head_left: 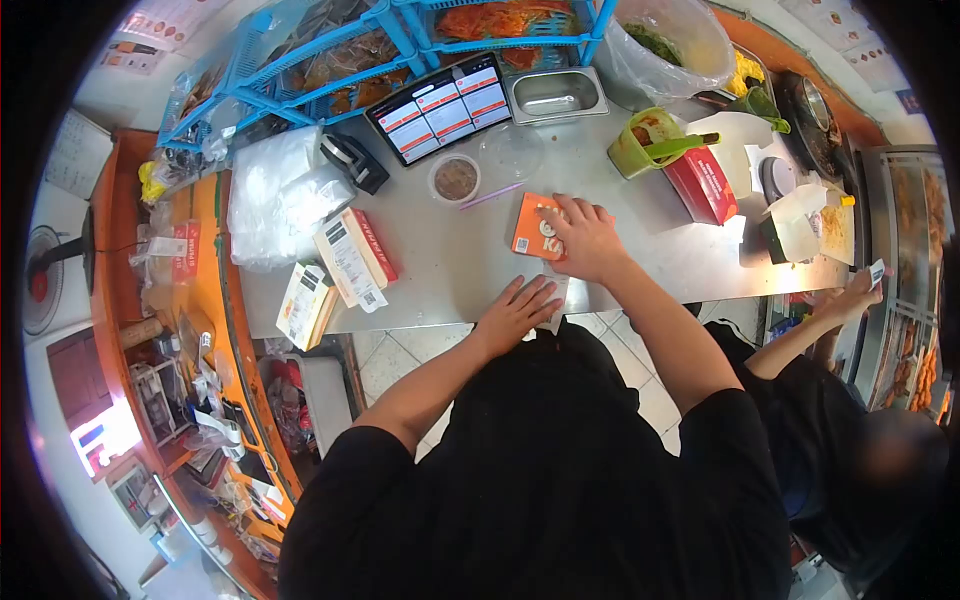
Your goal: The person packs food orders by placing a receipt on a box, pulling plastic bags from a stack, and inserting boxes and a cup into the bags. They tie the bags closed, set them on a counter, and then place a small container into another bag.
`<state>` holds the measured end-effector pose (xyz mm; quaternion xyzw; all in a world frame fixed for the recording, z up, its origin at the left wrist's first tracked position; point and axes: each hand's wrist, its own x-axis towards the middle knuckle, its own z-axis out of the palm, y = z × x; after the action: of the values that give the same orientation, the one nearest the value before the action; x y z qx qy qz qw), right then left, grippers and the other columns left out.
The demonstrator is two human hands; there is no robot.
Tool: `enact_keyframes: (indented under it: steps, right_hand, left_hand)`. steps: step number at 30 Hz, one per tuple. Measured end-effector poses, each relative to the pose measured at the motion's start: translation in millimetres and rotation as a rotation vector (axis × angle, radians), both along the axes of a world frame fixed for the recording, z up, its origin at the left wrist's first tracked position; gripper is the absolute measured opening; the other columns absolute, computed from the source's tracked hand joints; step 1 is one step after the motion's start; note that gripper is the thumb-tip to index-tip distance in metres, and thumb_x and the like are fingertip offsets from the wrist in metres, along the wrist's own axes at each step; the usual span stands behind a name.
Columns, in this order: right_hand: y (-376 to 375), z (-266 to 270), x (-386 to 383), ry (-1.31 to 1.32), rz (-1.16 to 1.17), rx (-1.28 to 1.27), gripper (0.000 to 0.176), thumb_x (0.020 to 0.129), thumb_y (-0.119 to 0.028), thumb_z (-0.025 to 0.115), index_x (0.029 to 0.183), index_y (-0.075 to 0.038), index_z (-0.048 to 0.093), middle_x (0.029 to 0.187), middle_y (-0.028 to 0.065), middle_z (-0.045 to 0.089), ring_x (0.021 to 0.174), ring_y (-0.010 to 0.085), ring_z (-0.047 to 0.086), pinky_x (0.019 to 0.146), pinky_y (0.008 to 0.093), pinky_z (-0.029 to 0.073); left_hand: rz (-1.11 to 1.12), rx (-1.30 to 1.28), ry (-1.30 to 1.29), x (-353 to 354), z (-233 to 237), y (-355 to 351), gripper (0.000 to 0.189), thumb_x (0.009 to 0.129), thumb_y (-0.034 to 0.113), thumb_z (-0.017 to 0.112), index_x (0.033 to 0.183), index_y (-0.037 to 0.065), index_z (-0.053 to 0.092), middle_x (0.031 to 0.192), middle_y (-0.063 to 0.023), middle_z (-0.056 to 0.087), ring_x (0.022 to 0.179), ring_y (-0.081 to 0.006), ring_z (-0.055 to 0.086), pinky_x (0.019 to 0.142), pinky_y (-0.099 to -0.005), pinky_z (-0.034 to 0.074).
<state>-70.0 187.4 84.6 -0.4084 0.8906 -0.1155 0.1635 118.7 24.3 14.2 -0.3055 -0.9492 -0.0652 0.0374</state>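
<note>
The right hand (585, 240) lies palm down with its fingers spread, its fingertips resting on the near edge of a flat orange box (532, 226) in the middle of the steel counter (450, 270). The left hand (515, 312) is also spread and flat, pressed on the counter's near edge, its fingertips touching a white slip (556, 303) just below the right wrist; neither hand pinches anything. Beyond the orange box stands a small bowl (456, 179) of brown sauce with a pink straw (490, 196) beside it, and behind that a tablet (441, 106) leans against a blue rack (400, 40). A steel pan (556, 94) sits right of the tablet. To the right of the box are a green jug (645, 148) and a red box (702, 186). To the left lie two carton stacks (352, 256) and white bags (272, 195). At the far right a co-worker's hand (853, 297) holds a paper slip (877, 272).
</note>
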Motion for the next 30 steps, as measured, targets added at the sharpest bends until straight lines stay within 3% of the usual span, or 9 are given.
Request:
enact_keyframes:
  steps: [6, 11, 13, 14, 15, 18, 21, 23, 30]
  right_hand:
    - [35, -9, 25, -0.007, -0.627, -0.269, 0.090, 0.074, -0.041, 0.085, 0.151, -0.020, 0.043, 0.154, 0.0230, 0.039, 0.138, 0.0436, 0.043, 0.111, 0.0568, 0.037]
    - [47, -9, 65, 0.017, -0.895, 0.072, 0.097, 0.075, -0.049, 0.085, 0.155, -0.023, 0.037, 0.156, 0.0238, 0.034, 0.140, 0.0451, 0.039, 0.110, 0.0602, 0.036]
    - [46, -14, 79, 0.027, -0.780, 0.038, 0.096, 0.078, -0.050, 0.083, 0.157, -0.024, 0.036, 0.156, 0.0231, 0.035, 0.140, 0.0447, 0.038, 0.110, 0.0600, 0.037]
    - [43, -20, 84, 0.006, -0.743, -0.019, 0.093, 0.080, -0.051, 0.081, 0.157, -0.024, 0.037, 0.156, 0.0221, 0.035, 0.139, 0.0449, 0.039, 0.109, 0.0603, 0.038]
    - [38, -20, 88, -0.032, -0.746, -0.100, 0.082, 0.085, -0.048, 0.079, 0.154, -0.022, 0.043, 0.155, 0.0220, 0.037, 0.138, 0.0455, 0.040, 0.109, 0.0578, 0.040]
    - [27, -25, 94, -0.133, -0.747, -0.275, 0.065, 0.094, -0.035, 0.071, 0.150, -0.014, 0.049, 0.151, 0.0224, 0.041, 0.134, 0.0435, 0.045, 0.109, 0.0514, 0.042]
    - [23, -15, 95, -0.544, -1.006, -0.797, 0.048, 0.098, -0.019, 0.064, 0.142, -0.004, 0.054, 0.144, 0.0231, 0.046, 0.128, 0.0407, 0.051, 0.109, 0.0457, 0.044]
    - [33, -7, 107, -0.004, -0.685, -0.636, 0.039, 0.096, -0.009, 0.062, 0.134, 0.001, 0.056, 0.136, 0.0238, 0.052, 0.123, 0.0395, 0.055, 0.107, 0.0447, 0.045]
    - [66, -16, 116, 0.044, 0.040, -0.419, 0.043, 0.084, -0.019, 0.077, 0.124, -0.013, 0.062, 0.135, 0.0102, 0.058, 0.136, 0.0319, 0.050, 0.112, 0.0490, 0.041]
  left_hand:
    - [0.094, 0.331, -0.079, 11, -21, -4, 0.050, 0.079, 0.013, 0.070, 0.129, 0.016, 0.066, 0.136, -0.0049, 0.061, 0.128, -0.0288, 0.054, 0.108, -0.0492, 0.042]
    - [0.378, 0.762, -0.247, 15, -2, -18, 0.039, 0.082, 0.002, 0.062, 0.119, 0.009, 0.071, 0.118, -0.0098, 0.070, 0.115, -0.0290, 0.061, 0.101, -0.0470, 0.049]
    - [1.192, 1.626, -0.661, -1, 21, -14, 0.046, 0.081, 0.001, 0.065, 0.126, 0.008, 0.069, 0.116, -0.0148, 0.071, 0.124, -0.0318, 0.059, 0.103, -0.0458, 0.050]
    - [1.168, 1.758, -0.575, -11, 42, -12, 0.049, 0.083, -0.002, 0.063, 0.131, 0.009, 0.068, 0.130, -0.0192, 0.066, 0.132, -0.0340, 0.054, 0.106, -0.0446, 0.051]
    - [1.154, 1.752, -0.581, -19, 56, -14, 0.049, 0.083, -0.002, 0.063, 0.131, 0.009, 0.068, 0.130, -0.0192, 0.066, 0.132, -0.0340, 0.054, 0.106, -0.0446, 0.051]
    - [0.266, 0.742, -0.128, -32, 59, -15, 0.059, 0.086, -0.001, 0.062, 0.142, 0.015, 0.060, 0.155, -0.0153, 0.047, 0.145, -0.0379, 0.043, 0.119, -0.0509, 0.038]
    - [0.166, 0.257, -0.203, -33, 48, -7, 0.070, 0.081, 0.005, 0.069, 0.149, 0.019, 0.055, 0.159, -0.0139, 0.043, 0.151, -0.0367, 0.034, 0.123, -0.0582, 0.028]
    - [0.147, 0.199, -0.234, -41, 61, -12, 0.077, 0.078, 0.012, 0.075, 0.151, 0.021, 0.052, 0.162, -0.0113, 0.038, 0.155, -0.0341, 0.025, 0.124, -0.0610, 0.022]
    - [0.131, 0.193, -0.330, -56, 73, -16, 0.090, 0.069, 0.027, 0.086, 0.151, 0.021, 0.050, 0.159, -0.0112, 0.039, 0.148, -0.0365, 0.032, 0.120, -0.0596, 0.028]
